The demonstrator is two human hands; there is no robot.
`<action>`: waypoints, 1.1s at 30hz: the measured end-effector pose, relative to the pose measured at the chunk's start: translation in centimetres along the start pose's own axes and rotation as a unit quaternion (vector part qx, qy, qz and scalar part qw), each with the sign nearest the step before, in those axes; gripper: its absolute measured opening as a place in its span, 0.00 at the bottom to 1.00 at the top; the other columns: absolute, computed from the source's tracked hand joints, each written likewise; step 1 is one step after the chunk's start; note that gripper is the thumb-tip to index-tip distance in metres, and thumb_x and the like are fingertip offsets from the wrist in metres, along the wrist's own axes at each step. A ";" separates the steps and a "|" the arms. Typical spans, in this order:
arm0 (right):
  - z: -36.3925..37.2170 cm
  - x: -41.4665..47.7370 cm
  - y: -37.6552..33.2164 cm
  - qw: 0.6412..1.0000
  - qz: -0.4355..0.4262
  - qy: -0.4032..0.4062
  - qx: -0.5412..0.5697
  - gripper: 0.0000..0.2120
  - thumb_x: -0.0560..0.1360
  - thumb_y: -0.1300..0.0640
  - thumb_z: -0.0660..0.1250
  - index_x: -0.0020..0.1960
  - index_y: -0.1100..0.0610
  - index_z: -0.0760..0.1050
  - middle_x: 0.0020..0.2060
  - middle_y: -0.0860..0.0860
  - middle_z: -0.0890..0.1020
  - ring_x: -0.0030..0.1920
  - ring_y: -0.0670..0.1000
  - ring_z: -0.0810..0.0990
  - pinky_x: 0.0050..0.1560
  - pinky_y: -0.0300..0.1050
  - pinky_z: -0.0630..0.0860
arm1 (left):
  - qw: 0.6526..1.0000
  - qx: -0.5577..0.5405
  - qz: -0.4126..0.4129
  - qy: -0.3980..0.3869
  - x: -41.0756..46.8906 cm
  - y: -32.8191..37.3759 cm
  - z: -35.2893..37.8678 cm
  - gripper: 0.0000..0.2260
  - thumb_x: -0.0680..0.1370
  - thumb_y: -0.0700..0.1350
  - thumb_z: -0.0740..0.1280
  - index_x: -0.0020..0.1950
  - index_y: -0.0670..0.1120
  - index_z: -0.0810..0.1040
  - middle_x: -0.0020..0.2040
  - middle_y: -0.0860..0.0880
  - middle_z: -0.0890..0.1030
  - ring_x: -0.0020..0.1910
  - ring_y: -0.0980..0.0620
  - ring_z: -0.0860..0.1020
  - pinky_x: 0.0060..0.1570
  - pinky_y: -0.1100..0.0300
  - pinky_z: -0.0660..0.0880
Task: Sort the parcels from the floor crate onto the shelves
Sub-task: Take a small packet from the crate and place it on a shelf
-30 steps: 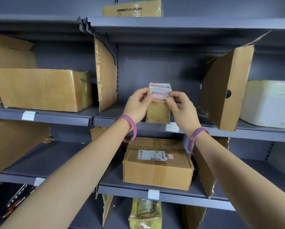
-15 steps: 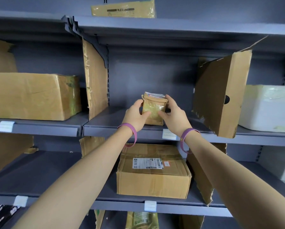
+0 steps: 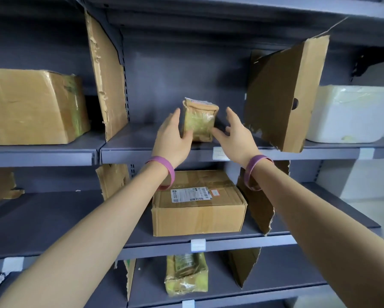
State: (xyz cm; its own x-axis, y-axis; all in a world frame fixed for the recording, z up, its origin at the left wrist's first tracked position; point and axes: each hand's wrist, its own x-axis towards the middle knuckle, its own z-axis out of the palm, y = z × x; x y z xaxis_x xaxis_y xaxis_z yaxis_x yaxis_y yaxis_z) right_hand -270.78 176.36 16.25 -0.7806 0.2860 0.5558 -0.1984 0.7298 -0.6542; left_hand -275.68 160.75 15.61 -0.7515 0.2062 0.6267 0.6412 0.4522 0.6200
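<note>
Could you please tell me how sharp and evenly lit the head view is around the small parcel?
Head view: wide-angle distortion bows the shelf edge; the small parcel, left hand and right hand look slightly soft; the bay behind is dim, while the white box is brightest.

We can read no word or number here. Below our left hand (image 3: 172,138) and right hand (image 3: 233,136), the box (image 3: 197,216) bears a white shipping label (image 3: 191,195) with barcodes, its print too small for us, and a red-edged sticker (image 3: 214,192) just beside it. The shelf tag (image 3: 198,245) beneath looks blank.
</note>
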 end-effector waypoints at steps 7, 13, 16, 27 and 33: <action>-2.4 -6.0 0.4 0.997 -0.021 0.020 -0.070 0.28 0.80 0.56 0.62 0.77 0.55 0.55 0.74 0.51 0.65 0.72 0.54 0.67 0.69 0.47 0.68 | 0.994 -0.047 0.095 -0.010 -5.2 2.8 2.0 0.22 0.79 0.42 0.62 0.73 0.48 0.65 0.70 0.50 0.69 0.69 0.53 0.67 0.58 0.72 0.60; -8.0 -12.0 2.7 0.994 -0.007 0.051 -0.094 0.26 0.80 0.57 0.63 0.75 0.52 0.59 0.70 0.51 0.71 0.68 0.54 0.72 0.65 0.45 0.71 | 0.980 -0.102 0.158 -0.063 -9.5 9.0 5.9 0.21 0.79 0.41 0.62 0.72 0.51 0.66 0.70 0.53 0.70 0.69 0.55 0.67 0.61 0.71 0.61; -12.7 -16.0 4.6 0.990 0.024 0.077 -0.113 0.26 0.79 0.56 0.63 0.75 0.51 0.60 0.70 0.50 0.71 0.69 0.53 0.70 0.67 0.48 0.71 | 0.966 -0.136 0.192 -0.106 -12.4 13.0 8.9 0.21 0.78 0.40 0.62 0.71 0.49 0.67 0.69 0.52 0.71 0.68 0.56 0.67 0.62 0.71 0.60; -35.2 -39.5 12.6 0.931 0.232 0.164 -0.229 0.29 0.78 0.55 0.65 0.76 0.52 0.58 0.72 0.50 0.67 0.71 0.52 0.67 0.67 0.44 0.66 | 0.883 -0.199 0.243 -0.349 -30.4 32.3 21.5 0.26 0.78 0.41 0.63 0.75 0.48 0.61 0.72 0.47 0.65 0.72 0.50 0.62 0.69 0.61 0.58; -44.1 -51.8 14.4 0.890 0.308 0.205 -0.267 0.30 0.78 0.55 0.66 0.76 0.52 0.58 0.72 0.50 0.68 0.70 0.52 0.68 0.66 0.43 0.66 | 0.829 -0.221 0.250 -0.449 -40.7 41.0 26.9 0.27 0.78 0.43 0.63 0.76 0.50 0.59 0.73 0.48 0.63 0.72 0.50 0.62 0.68 0.61 0.58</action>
State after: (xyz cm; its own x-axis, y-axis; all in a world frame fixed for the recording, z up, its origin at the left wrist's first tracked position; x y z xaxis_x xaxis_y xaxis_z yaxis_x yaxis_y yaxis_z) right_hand -207.11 199.42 0.67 -0.3396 0.8567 0.3882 0.5884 0.5155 -0.6229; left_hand -223.02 194.24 2.85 -0.0609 0.9247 0.3757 0.7529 -0.2046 0.6255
